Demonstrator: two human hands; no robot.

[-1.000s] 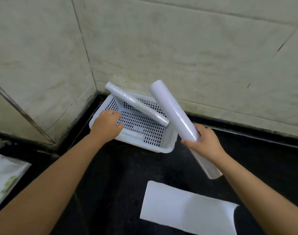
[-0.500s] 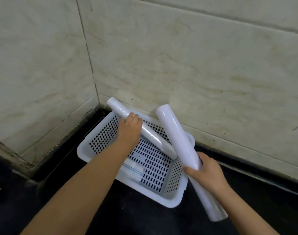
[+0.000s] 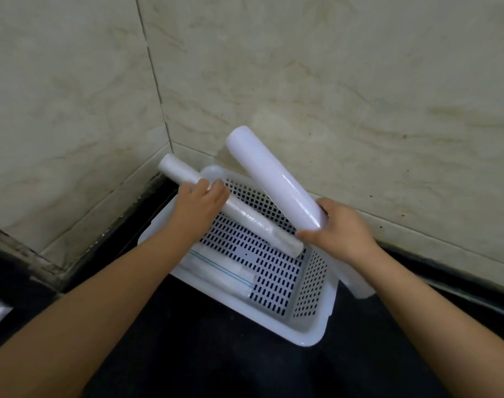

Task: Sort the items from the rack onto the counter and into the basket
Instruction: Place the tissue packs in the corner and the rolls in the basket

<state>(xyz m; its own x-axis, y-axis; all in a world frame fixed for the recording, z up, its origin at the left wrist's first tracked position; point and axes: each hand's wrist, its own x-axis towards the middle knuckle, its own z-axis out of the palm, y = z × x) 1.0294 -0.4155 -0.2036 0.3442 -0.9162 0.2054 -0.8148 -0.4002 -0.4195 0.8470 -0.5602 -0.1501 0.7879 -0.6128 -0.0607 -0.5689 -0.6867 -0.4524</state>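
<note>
White plastic basket [image 3: 311, 326] sits on the black counter [image 3: 216, 354], pushed into a tiled corner [image 3: 158, 116]. Left hand [image 3: 199, 206] has its fingers curled around the thin roll [image 3: 245, 218], which lies slanted across the basket, one end over the rim. Right hand [image 3: 338, 228] wraps the thick roll [image 3: 273, 179], tilted above the basket. Likely risk — both rolls outrun the basket, so either could slide out or tip it. Counter dark, glossy; walls stained — grout grimy.

Both bare forearms reaching forward, converging. Left hand [image 3: 197, 203] curling palm-down, fingers wrapping over. Right hand [image 3: 338, 226] gripping, thumb pointing left, wrist angling inward.
</note>
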